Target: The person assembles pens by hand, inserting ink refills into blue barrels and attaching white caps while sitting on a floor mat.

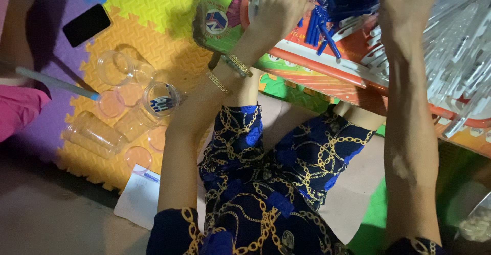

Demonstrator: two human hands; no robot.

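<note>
We see a dark phone lying flat on the foam floor mat at upper left, its rectangular screen black and unlit. Across the top, a printed board carries a green panel with a round blue, white and red emblem at its left end and red and orange bands along its edge. Near the bottom left, a white sheet of paper lies partly on the mat.
</note>
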